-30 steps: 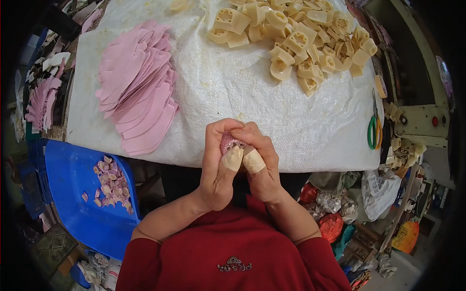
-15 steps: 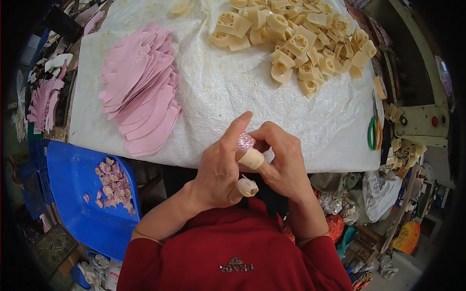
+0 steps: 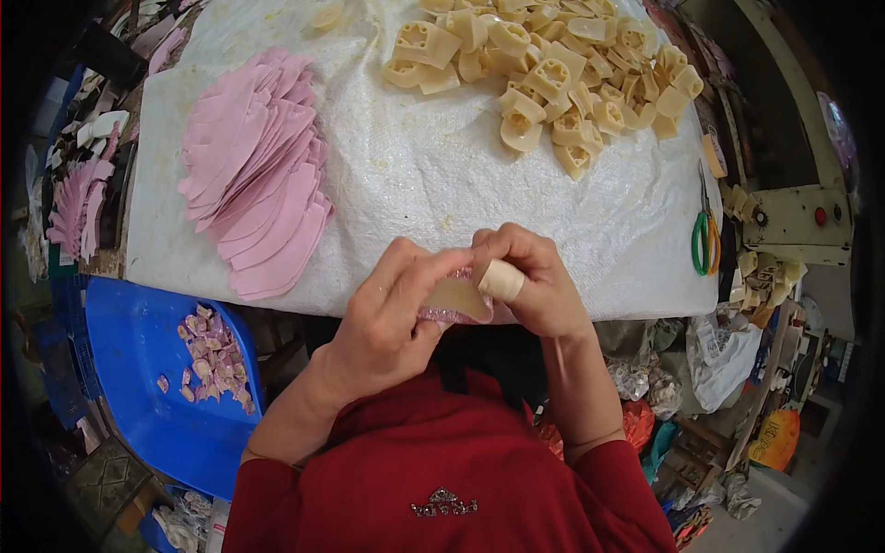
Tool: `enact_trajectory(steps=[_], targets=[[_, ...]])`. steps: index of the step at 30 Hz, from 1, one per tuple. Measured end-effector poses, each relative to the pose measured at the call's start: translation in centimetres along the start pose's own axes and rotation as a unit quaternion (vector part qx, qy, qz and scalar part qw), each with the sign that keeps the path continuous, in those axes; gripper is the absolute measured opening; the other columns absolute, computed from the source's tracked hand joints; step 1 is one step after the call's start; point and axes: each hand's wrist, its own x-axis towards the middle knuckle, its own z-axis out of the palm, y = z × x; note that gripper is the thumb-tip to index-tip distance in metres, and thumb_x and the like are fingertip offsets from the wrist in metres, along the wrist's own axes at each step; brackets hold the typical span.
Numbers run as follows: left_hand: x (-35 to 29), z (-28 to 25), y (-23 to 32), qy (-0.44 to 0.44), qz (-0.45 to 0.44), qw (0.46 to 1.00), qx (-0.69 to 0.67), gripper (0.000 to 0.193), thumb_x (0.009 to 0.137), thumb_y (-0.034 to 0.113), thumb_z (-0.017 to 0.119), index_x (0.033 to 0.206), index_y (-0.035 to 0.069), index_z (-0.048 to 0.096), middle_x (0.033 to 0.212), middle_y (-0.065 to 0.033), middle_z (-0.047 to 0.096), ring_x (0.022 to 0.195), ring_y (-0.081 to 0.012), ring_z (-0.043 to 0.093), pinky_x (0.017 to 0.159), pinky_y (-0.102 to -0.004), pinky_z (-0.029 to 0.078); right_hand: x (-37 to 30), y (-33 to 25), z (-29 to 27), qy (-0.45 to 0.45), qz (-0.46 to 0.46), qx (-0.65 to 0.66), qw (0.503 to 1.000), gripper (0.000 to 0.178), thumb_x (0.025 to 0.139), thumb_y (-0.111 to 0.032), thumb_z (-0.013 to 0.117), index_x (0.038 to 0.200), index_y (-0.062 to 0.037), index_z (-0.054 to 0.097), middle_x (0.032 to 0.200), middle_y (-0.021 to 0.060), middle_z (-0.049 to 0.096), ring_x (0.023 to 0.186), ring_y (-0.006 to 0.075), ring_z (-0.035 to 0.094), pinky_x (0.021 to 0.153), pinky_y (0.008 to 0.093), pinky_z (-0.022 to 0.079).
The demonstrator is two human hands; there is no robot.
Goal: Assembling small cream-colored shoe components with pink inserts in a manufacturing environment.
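Close to the table's front edge, my left hand (image 3: pixel 383 300) is closed round a small shoe heel (image 3: pixel 458 297) covered in glittery pink material, its pale hollow-looking face turned up. My right hand (image 3: pixel 548 281) grips the heel's right side, its thumb wrapped in beige tape (image 3: pixel 501 280). Fingers of both hands meet at the upper rim of the heel; the underside is hidden. Left of my hands lies a fanned stack of pink cut pieces (image 3: pixel 258 166). A heap of bare cream plastic heels (image 3: pixel 553 83) is spread at the far right of the table.
White woven sheeting (image 3: pixel 396 194) covers the table. Scissors with green and orange handles (image 3: pixel 705 241) lie at its right edge. Below left, a blue basin (image 3: pixel 138 378) holds several pink-covered heels (image 3: pixel 217 359). Plastic bags (image 3: pixel 724 369) crowd the floor on the right.
Both hands have turned the heel, so its pale face now shows between them. My left forefinger, raised before, has come down onto the heel's rim.
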Motion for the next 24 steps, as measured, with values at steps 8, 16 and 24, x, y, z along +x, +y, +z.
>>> enact_trajectory(steps=[8,16,24], targets=[[-0.1,0.9,-0.6,0.045,0.035,0.998,0.030,0.051,0.056,-0.005,0.070,0.104,-0.002,0.055,0.080,-0.0116,0.053,0.064,-0.0264,0.058,0.055,-0.0346,0.048,-0.5,1.2,1.3,0.072,-0.134,-0.195,0.969,0.015,0.091,-0.017,0.057,0.091,-0.0021,0.058,0.080,0.0039,0.057,0.069,0.0119,0.050,0.062,0.0256,0.042],[0.0,2.3,0.4,0.102,0.050,0.988,0.100,0.050,0.057,0.007,0.081,0.097,0.000,0.050,0.073,-0.0115,0.057,0.058,-0.0250,0.062,0.051,-0.0301,0.049,-1.2,1.0,0.6,-0.019,-0.046,0.035,0.998,0.024,0.094,-0.022,0.052,0.104,-0.0011,0.060,0.094,0.0047,0.062,0.084,0.0128,0.058,0.074,0.0255,0.046],[0.3,3.4,0.1,0.164,0.021,0.972,0.166,0.035,0.062,0.006,0.076,0.087,-0.002,0.053,0.066,-0.0107,0.054,0.055,-0.0256,0.060,0.047,-0.0322,0.049,-0.8,2.2,1.9,0.108,-0.024,0.011,0.994,0.031,0.094,-0.029,0.054,0.108,-0.0018,0.059,0.101,0.0065,0.062,0.093,0.0159,0.059,0.080,0.0287,0.047]])
